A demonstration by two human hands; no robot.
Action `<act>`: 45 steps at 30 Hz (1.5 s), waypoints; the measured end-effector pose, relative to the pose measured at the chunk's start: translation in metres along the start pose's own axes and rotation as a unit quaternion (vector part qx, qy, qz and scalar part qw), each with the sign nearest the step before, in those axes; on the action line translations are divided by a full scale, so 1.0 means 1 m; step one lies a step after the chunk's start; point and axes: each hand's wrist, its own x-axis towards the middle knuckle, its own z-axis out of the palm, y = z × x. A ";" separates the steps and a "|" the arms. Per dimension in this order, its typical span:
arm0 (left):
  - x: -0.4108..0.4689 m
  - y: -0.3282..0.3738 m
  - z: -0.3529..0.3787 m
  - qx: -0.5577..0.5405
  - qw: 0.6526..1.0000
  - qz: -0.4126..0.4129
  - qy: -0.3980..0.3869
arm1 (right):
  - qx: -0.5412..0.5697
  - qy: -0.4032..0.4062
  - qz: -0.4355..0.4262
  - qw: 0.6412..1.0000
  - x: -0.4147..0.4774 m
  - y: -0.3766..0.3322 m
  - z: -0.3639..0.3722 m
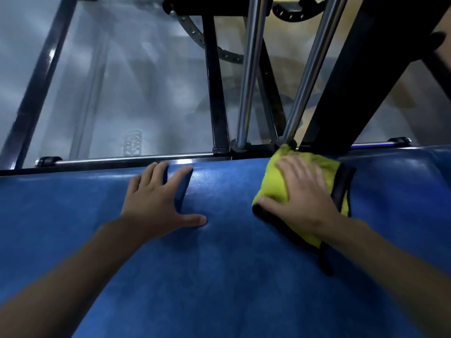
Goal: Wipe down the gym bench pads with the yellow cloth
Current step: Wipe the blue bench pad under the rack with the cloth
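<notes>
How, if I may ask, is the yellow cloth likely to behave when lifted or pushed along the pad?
Probably floppy: the yellow cloth lies folded and bunched under the right hand. Likely light, being soft fabric. On the glossy blue pad it should slide easily.

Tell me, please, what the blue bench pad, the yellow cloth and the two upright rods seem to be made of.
Blue bench pad: probably vinyl or faux leather, smooth and semi-gloss, with light glinting along its far edge. Yellow cloth: plush microfibre, judging by its fuzzy nap; black trim. Upright rods: polished, likely chromed steel, given their mirror-bright streaks.
</notes>
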 end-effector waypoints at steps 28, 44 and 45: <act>-0.062 -0.105 -0.012 -0.014 0.997 -0.072 -0.010 | 0.007 -0.023 -0.094 0.995 0.050 -0.174 0.041; -0.116 -0.217 -0.020 -0.017 0.986 -0.164 -0.003 | -0.014 -0.078 -0.064 0.995 0.092 -0.252 0.049; -0.124 -0.230 -0.021 -0.022 0.982 -0.186 -0.007 | -0.014 -0.085 -0.049 0.995 0.092 -0.245 0.046</act>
